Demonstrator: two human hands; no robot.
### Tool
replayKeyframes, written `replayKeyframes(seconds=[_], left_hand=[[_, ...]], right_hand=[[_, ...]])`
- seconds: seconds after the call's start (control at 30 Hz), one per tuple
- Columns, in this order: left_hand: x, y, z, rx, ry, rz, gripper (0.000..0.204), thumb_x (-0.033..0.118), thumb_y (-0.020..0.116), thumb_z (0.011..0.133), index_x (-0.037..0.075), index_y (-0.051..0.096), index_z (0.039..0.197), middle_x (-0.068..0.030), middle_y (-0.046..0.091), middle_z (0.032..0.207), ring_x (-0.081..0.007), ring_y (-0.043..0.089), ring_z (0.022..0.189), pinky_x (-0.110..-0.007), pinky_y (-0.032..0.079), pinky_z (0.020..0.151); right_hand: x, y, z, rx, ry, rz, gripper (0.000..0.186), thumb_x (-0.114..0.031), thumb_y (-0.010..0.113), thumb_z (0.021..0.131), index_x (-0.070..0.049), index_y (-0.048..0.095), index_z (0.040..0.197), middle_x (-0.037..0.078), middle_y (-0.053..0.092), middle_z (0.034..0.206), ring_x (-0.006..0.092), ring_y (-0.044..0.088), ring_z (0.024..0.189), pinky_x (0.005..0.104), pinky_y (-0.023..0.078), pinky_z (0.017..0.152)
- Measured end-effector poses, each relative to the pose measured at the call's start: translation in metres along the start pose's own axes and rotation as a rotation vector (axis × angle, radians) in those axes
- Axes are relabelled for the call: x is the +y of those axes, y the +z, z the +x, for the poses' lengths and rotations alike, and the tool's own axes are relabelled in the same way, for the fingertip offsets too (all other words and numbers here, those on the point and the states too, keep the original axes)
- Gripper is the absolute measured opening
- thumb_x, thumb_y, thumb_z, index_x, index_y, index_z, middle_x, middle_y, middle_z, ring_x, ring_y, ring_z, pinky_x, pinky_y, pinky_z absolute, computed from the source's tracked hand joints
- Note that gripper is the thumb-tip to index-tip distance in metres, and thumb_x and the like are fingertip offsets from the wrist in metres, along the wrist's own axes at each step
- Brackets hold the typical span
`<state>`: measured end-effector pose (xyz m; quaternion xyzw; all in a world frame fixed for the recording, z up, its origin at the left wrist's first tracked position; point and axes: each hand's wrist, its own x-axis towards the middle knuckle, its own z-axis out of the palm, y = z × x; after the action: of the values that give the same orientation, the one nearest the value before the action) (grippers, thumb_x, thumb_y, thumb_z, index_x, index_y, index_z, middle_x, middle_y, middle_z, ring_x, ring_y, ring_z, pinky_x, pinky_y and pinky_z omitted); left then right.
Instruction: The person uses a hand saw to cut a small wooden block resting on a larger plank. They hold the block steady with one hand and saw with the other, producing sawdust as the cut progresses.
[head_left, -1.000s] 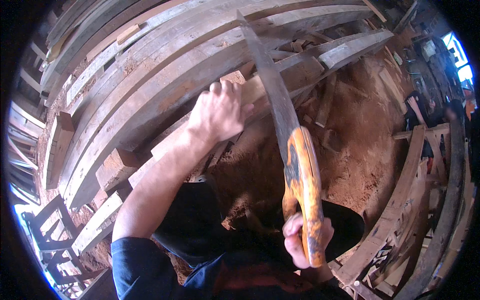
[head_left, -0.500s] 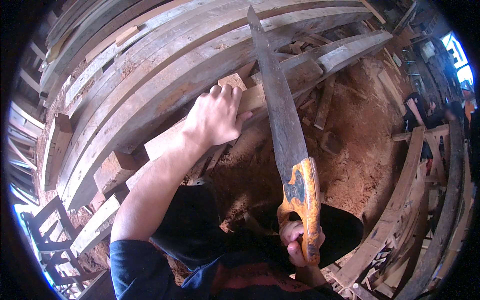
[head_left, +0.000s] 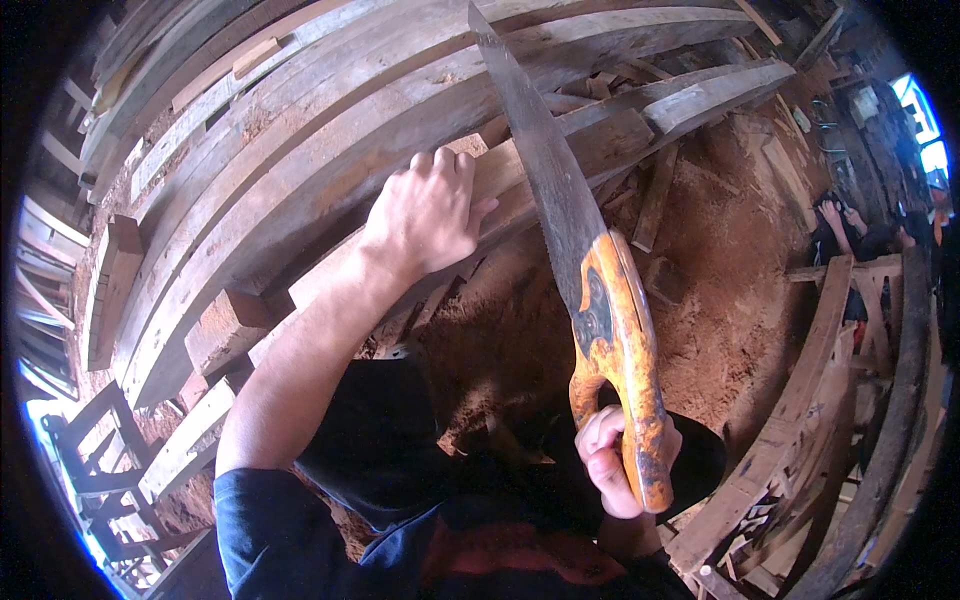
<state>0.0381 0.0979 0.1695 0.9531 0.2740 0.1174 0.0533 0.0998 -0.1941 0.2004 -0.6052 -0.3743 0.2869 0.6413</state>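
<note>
My right hand (head_left: 608,462) is wrapped around the worn yellow-orange handle of a handsaw (head_left: 550,165). Its long grey blade points away from me, and its toothed edge faces left. The blade crosses a squared wooden beam (head_left: 500,178), though whether the teeth touch the wood I cannot tell. Just left of the blade, my left hand (head_left: 425,212) presses on that same beam with its fingers curled over the far side, their tips hidden. A small wood block (head_left: 466,145) shows beyond its knuckles.
Long curved timbers (head_left: 330,165) lie side by side across the far left. Reddish sawdust covers the ground (head_left: 730,290) to the right. More curved planks (head_left: 790,430) rest at the right edge. At the far right, other people (head_left: 840,225) are nearby.
My right hand has pushed the saw forward and slightly right, its handle now farther from me. The blade tip has shifted left. My left hand stays on the beam, barely moved.
</note>
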Motion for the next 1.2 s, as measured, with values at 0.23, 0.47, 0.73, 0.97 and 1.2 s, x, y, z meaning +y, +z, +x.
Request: replayKeyframes(seconds=[0.23, 0.47, 0.73, 0.97, 1.2], left_hand=[[0.006, 0.001, -0.001, 0.046, 0.125, -0.037, 0.044, 0.036, 0.064, 0.085, -0.003, 0.051, 0.101, -0.0220, 0.058, 0.092, -0.0387, 0.062, 0.086, -0.046, 0.055, 0.071], [0.011, 0.003, 0.000, 0.060, 0.107, -0.010, 0.044, 0.036, 0.062, 0.087, -0.004, 0.052, 0.101, -0.0229, 0.057, 0.093, -0.0386, 0.062, 0.088, -0.046, 0.055, 0.071], [0.001, 0.001, 0.004, 0.040, 0.057, -0.044, 0.042, 0.035, 0.063, 0.087, -0.003, 0.052, 0.102, -0.0216, 0.059, 0.096, -0.0385, 0.062, 0.092, -0.046, 0.056, 0.073], [0.006, 0.001, 0.001, 0.046, 0.100, -0.036, 0.046, 0.037, 0.066, 0.083, -0.003, 0.051, 0.102, -0.0211, 0.059, 0.095, -0.0376, 0.062, 0.092, -0.045, 0.056, 0.073], [0.004, 0.002, -0.002, 0.062, 0.122, -0.055, 0.045, 0.037, 0.065, 0.084, -0.003, 0.052, 0.102, -0.0212, 0.060, 0.093, -0.0374, 0.062, 0.090, -0.044, 0.055, 0.072]], right_hand=[[0.044, -0.004, -0.047, 0.087, -0.097, 0.248, 0.023, -0.012, 0.074, 0.081, -0.001, 0.056, 0.092, 0.007, 0.057, 0.073, 0.0175, 0.055, 0.059, 0.0313, 0.046, 0.054], [0.024, 0.002, -0.027, -0.044, -0.096, -0.135, 0.025, -0.016, 0.078, 0.077, -0.006, 0.056, 0.084, 0.005, 0.057, 0.065, 0.0179, 0.056, 0.052, 0.0306, 0.044, 0.050], [0.030, -0.008, -0.011, -0.100, -0.098, -0.047, 0.024, -0.012, 0.069, 0.084, 0.000, 0.050, 0.091, 0.008, 0.052, 0.068, 0.0166, 0.051, 0.057, 0.0298, 0.043, 0.055], [0.029, 0.006, -0.030, 0.032, -0.116, 0.147, 0.024, -0.005, 0.073, 0.078, -0.001, 0.055, 0.093, 0.007, 0.058, 0.074, 0.0166, 0.057, 0.060, 0.0300, 0.047, 0.058], [0.030, 0.006, -0.037, 0.085, -0.119, 0.151, 0.025, -0.006, 0.074, 0.078, 0.000, 0.056, 0.095, 0.007, 0.059, 0.074, 0.0167, 0.057, 0.060, 0.0299, 0.047, 0.056]])
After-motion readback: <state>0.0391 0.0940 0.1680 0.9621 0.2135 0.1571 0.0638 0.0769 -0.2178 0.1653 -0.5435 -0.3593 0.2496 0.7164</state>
